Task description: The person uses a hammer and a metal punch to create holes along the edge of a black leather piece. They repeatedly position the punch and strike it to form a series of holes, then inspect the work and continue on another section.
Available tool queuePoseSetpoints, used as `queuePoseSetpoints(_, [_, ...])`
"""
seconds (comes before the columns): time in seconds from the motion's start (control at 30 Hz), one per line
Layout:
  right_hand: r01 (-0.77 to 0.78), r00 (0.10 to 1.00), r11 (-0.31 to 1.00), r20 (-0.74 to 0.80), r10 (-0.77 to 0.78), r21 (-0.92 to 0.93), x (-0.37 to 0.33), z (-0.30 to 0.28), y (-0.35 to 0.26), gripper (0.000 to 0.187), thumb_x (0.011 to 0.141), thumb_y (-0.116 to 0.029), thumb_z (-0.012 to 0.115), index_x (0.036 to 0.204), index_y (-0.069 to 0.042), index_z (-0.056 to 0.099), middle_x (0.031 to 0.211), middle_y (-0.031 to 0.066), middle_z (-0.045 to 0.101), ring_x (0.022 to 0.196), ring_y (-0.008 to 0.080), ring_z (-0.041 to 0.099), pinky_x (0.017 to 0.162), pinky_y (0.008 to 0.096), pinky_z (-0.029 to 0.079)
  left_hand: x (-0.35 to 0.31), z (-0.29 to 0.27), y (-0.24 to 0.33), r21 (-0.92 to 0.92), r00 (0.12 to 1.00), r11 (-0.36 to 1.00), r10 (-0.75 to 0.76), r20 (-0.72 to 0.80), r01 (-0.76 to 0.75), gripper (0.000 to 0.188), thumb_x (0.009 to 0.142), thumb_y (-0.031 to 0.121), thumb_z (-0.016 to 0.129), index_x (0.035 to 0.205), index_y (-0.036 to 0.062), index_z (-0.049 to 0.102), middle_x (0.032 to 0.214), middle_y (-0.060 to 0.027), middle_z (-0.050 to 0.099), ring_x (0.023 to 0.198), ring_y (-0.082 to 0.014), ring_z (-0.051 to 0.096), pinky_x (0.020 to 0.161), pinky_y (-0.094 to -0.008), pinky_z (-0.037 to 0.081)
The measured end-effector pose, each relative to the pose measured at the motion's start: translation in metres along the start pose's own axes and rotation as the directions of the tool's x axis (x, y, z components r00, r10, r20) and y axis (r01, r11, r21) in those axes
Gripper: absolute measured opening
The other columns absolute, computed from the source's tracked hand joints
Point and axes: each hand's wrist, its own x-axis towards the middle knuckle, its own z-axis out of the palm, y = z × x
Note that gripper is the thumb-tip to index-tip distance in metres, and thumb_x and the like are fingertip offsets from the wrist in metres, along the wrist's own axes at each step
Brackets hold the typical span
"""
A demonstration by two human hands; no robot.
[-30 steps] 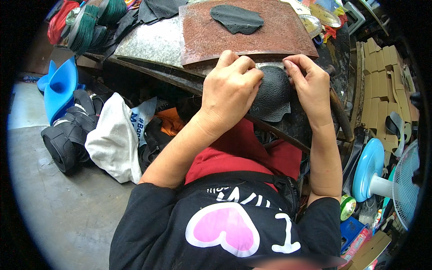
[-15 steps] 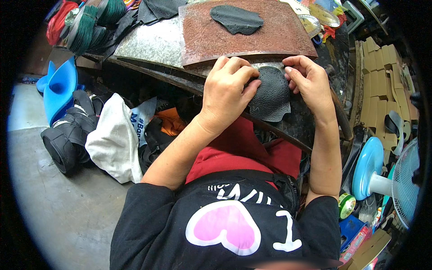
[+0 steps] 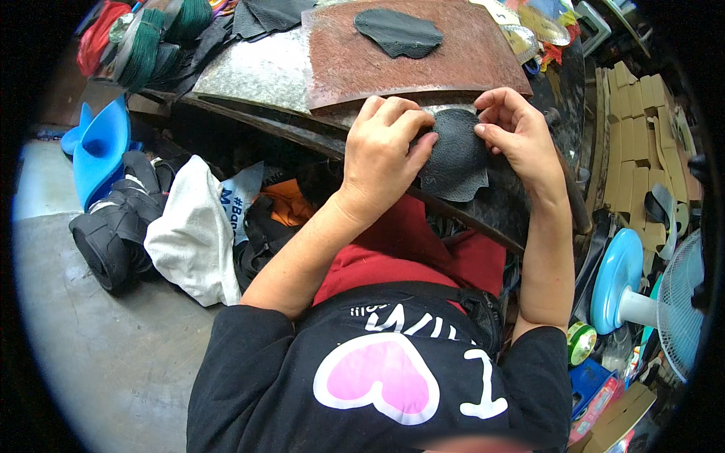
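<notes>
A rounded piece of black grained leather (image 3: 455, 155) hangs between my hands at the table's near edge. My left hand (image 3: 387, 147) pinches its left side, thumb below and curled fingers above. At its upper right edge my right hand (image 3: 513, 132) has thumb and forefinger on the rim, the other fingers curled behind. Whether a small tool or thread sits in the right fingertips is too small to tell. Beyond them, a second black leather piece (image 3: 398, 32) lies flat on a reddish-brown board (image 3: 423, 72).
A pale slab (image 3: 249, 72) lies under the board. Green cord spools (image 3: 141, 49) and black scraps are at far left. Blue sheets (image 3: 103, 151), black straps (image 3: 113, 241) and a white cloth (image 3: 192, 234) stand left of me. A fan (image 3: 680, 306) and cardboard boxes (image 3: 630, 128) are on the right.
The leather piece has tilted and shifted slightly up and left. My right thumb now lies over its rim; my left hand keeps nearly the same hold.
</notes>
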Motion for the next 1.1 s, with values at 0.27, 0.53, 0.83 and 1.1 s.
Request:
queuePoseSetpoints(0.27, [0.208,0.974,0.977,-0.102,-0.202,0.052,-0.001,0.011,-0.008,0.019,0.082,0.003,0.064,0.098,-0.004,0.058,0.087,-0.0026,0.057,0.074,0.0039,0.05,0.067,0.0189,0.042,0.007,-0.017,0.012,-0.227,0.985,0.958,-0.169,0.038,0.173,0.04,0.074,-0.001,0.07,0.112,0.0035,0.059,0.09,-0.0109,0.062,0.082,-0.026,0.06,0.07,-0.034,0.048])
queuePoseSetpoints(0.53, [0.27,0.955,0.963,-0.131,-0.265,0.02,0.027,0.015,-0.03,0.01,0.086,0.002,0.062,0.094,-0.004,0.058,0.083,-0.0026,0.058,0.073,0.0033,0.053,0.064,0.0189,0.044,0.047,-0.028,0.002,-0.037,0.997,0.999,-0.036,-0.066,0.034,0.037,0.076,0.0,0.067,0.111,0.005,0.058,0.088,-0.0107,0.061,0.079,-0.0277,0.059,0.072,-0.0367,0.048])
queuePoseSetpoints(0.83, [0.329,0.891,0.841,-0.154,-0.428,-0.43,0.031,-0.013,-0.018,0.013,0.086,-0.002,0.061,0.099,0.0,0.063,0.091,0.0035,0.063,0.077,0.0106,0.057,0.071,0.0242,0.046,0.075,-0.048,-0.035,0.329,1.0,0.944,-0.01,0.003,0.009,0.028,0.075,0.009,0.069,0.102,0.0076,0.061,0.093,-0.0108,0.06,0.092,-0.0311,0.054,0.085,-0.0398,0.044])
queuePoseSetpoints(1.1, [0.077,0.933,0.837,-0.257,-0.252,-0.542,0.043,-0.09,-0.004,0.021,0.089,-0.017,0.062,0.102,-0.001,0.067,0.093,0.0097,0.07,0.083,0.0173,0.064,0.076,0.0294,0.049,0.055,-0.052,-0.066,0.194,0.972,0.954,-0.217,-0.086,0.23,0.019,0.078,0.01,0.067,0.096,0.007,0.063,0.098,-0.0128,0.059,0.098,-0.0326,0.053,0.089,-0.0424,0.041])
